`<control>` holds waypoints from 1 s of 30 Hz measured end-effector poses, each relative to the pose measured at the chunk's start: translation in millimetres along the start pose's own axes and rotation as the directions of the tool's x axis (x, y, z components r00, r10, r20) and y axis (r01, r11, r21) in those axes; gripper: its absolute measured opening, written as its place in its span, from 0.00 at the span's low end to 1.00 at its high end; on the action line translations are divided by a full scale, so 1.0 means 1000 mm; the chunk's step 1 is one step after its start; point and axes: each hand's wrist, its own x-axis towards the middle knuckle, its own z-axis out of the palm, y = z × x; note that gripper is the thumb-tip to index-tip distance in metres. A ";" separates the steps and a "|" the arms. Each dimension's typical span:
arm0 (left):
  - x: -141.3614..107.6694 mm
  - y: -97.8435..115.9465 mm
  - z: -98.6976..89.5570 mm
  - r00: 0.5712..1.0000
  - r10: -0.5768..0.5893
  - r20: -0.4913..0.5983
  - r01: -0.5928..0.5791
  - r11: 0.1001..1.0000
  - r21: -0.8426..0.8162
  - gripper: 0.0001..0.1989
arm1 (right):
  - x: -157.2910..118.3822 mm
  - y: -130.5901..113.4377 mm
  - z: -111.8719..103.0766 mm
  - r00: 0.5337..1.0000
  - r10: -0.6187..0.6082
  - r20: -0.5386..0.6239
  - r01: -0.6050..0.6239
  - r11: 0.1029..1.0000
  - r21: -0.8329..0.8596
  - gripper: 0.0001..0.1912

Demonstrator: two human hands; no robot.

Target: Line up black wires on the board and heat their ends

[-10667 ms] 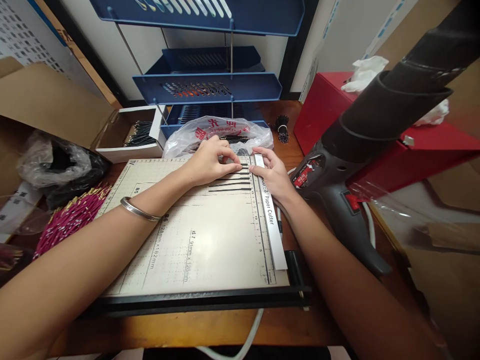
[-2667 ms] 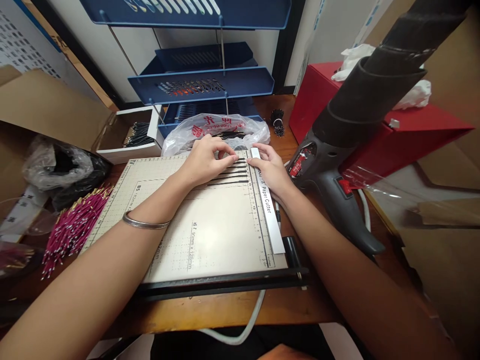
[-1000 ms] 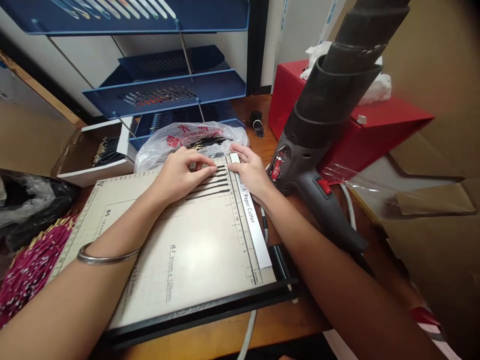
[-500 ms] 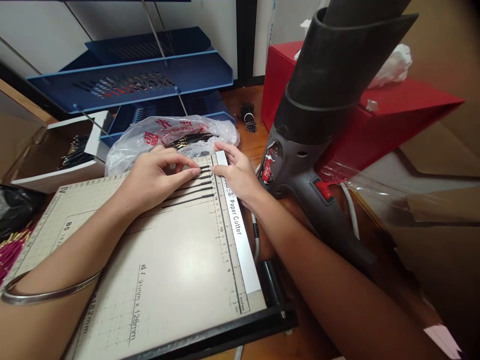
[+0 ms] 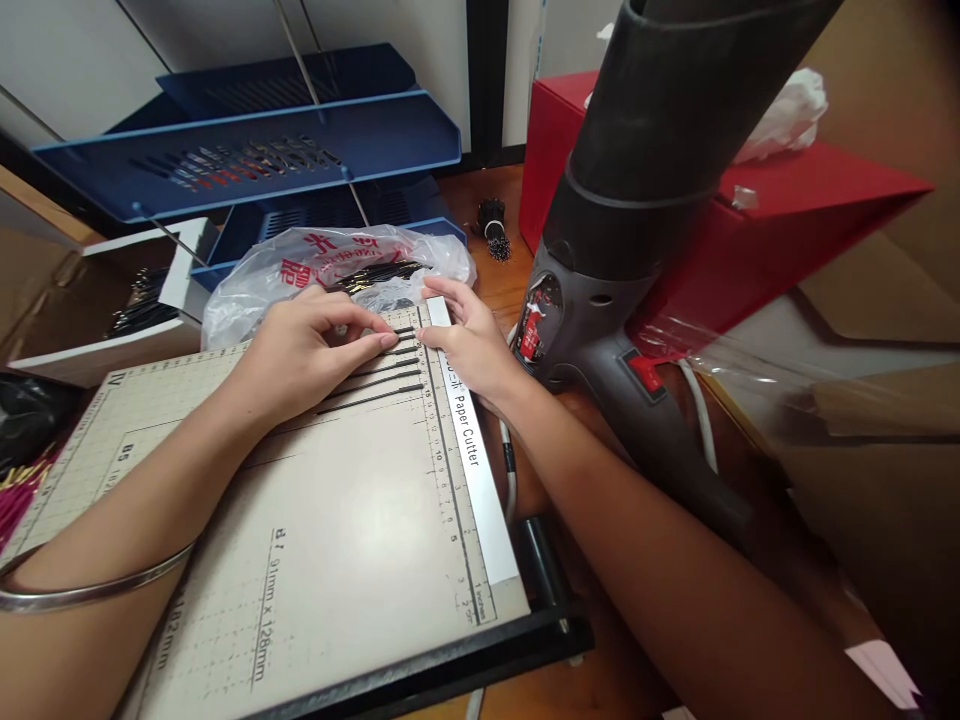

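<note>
A cream paper cutter (image 5: 352,530) printed with rulers and paper sizes lies in front of me. Several thin black cords (image 5: 375,397) are laid side by side across its far right part, their ends near the ruler edge. My left hand (image 5: 307,345) rests over them, thumb and forefinger pinched on the farthest cord (image 5: 405,331). At the far end of the white strip (image 5: 480,480) marked "Paper Cutter", my right hand (image 5: 469,345) wraps round the cutter's edge. Its thumb lies on top by the cord's end, and its other fingers are partly hidden beyond the edge.
Behind the cutter is a clear plastic bag (image 5: 255,270) of black cords, below blue trays (image 5: 262,150). A white box (image 5: 180,285) of cords stands left, a tied bundle (image 5: 493,230) at the back. A heat gun (image 5: 592,290) and red box (image 5: 810,190) stand right.
The view has shifted slightly. Both hands stay in nearly the same place on the cutter, and the cords lie as before.
</note>
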 end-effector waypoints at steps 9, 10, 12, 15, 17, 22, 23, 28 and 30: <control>0.002 -0.010 0.001 1.000 0.021 0.007 -0.021 1.000 0.007 0.15 | -0.002 -0.005 0.002 1.000 0.031 0.005 -0.031 0.999 -0.008 0.35; 0.002 -0.010 0.001 1.000 0.021 0.008 -0.021 1.000 0.011 0.15 | -0.002 -0.004 0.002 1.000 0.027 0.007 -0.027 1.000 -0.011 0.34; 0.001 -0.011 0.001 1.000 0.024 0.009 -0.024 1.000 0.016 0.15 | -0.001 -0.003 0.001 1.000 0.022 0.008 -0.022 1.000 -0.015 0.33; 0.001 -0.011 0.001 1.000 0.029 0.006 -0.029 0.999 0.016 0.16 | 0.000 -0.003 0.001 1.000 0.024 0.000 -0.024 1.000 -0.018 0.32; 0.002 -0.010 0.002 1.000 0.030 0.002 -0.030 0.999 0.009 0.15 | 0.000 -0.005 0.002 0.999 0.033 -0.003 -0.033 0.999 -0.024 0.32; 0.003 -0.003 0.002 1.000 0.013 -0.009 -0.013 1.000 -0.014 0.13 | -0.004 -0.019 0.006 0.997 0.082 -0.003 -0.082 0.994 -0.066 0.35; 0.003 -0.002 0.002 1.000 0.004 -0.013 -0.004 1.000 -0.016 0.14 | -0.005 -0.021 0.006 0.996 0.086 -0.003 -0.086 0.993 -0.077 0.35; 0.003 0.002 0.002 1.000 -0.017 -0.021 0.017 1.000 -0.012 0.16 | -0.006 -0.018 0.006 0.997 0.073 -0.017 -0.075 0.991 -0.112 0.33; 0.003 0.002 0.002 1.000 -0.014 -0.023 0.013 1.000 -0.013 0.16 | -0.006 -0.014 0.006 0.997 0.075 -0.023 -0.078 0.991 -0.111 0.32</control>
